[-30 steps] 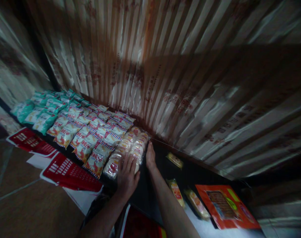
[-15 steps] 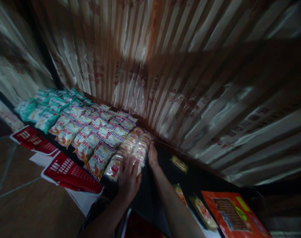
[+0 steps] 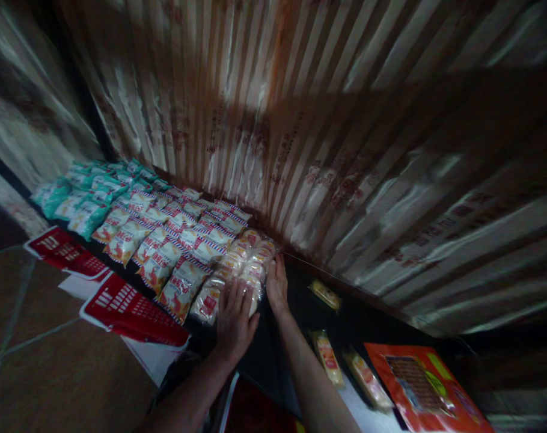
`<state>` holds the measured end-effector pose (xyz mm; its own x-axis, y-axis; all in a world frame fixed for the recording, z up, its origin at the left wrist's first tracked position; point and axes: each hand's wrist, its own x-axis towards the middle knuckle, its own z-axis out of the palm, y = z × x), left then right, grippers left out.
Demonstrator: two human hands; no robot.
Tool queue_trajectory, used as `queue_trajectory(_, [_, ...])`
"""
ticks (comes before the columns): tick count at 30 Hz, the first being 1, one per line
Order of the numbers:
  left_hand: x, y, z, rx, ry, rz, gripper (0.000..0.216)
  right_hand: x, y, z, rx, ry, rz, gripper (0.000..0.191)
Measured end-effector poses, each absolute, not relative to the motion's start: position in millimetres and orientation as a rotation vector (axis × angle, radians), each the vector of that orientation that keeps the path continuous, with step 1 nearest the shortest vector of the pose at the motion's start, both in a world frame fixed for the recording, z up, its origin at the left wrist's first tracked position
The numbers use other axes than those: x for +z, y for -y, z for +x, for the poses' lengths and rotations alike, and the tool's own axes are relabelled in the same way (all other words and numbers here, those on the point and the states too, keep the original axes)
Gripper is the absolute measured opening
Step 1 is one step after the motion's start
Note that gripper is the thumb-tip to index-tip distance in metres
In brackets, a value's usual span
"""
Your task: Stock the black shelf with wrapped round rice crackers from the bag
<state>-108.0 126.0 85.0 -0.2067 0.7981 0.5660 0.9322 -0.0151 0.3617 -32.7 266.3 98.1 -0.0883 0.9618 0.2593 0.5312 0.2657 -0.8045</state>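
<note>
My left hand (image 3: 234, 322) lies flat, fingers spread, on the near end of a row of clear bread packets (image 3: 237, 264) on a dark shelf (image 3: 296, 300). My right hand (image 3: 277, 284) presses with straight fingers against the right side of that same row, further back. To the left of the row lie several red-and-white snack bags (image 3: 165, 255), and beyond them teal bags (image 3: 86, 198).
Loose yellow packets (image 3: 327, 358) and another small packet (image 3: 324, 293) lie on the shelf right of my arms. An orange flat pack (image 3: 418, 385) sits at the right. Red price tags (image 3: 120, 307) hang from the shelf front. A corrugated striped wall (image 3: 300, 120) stands behind.
The view has shifted slightly. Both hands stay on the bread packets, the right hand nudged a little closer to the row's side.
</note>
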Motion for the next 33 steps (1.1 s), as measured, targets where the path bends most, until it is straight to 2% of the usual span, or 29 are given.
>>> queue_trajectory(11, [86, -127, -104, -0.982, 2.035, -1.781, 0.045, 84, -234, -35, 0.597, 1.98, -1.426, 0.06])
queue_trajectory(16, [84, -128, -104, -0.978, 2.039, -1.777, 0.046, 87, -238, -37, 0.362, 2.08, -1.382, 0.053])
queue_trajectory(21, [84, -128, -103, -1.02, 2.023, -1.766, 0.039, 111, -245, -55, 0.192, 2.334, -1.265, 0.047])
queue_trajectory(27, [82, -128, -101, -1.031, 2.073, -1.757, 0.035, 134, -254, -82, 0.23, 2.544, -1.241, 0.045])
queue_trajectory(33, [85, -128, -102, -1.02, 2.085, -1.764, 0.036, 135, -260, -91, 0.292, 2.65, -1.331, 0.05])
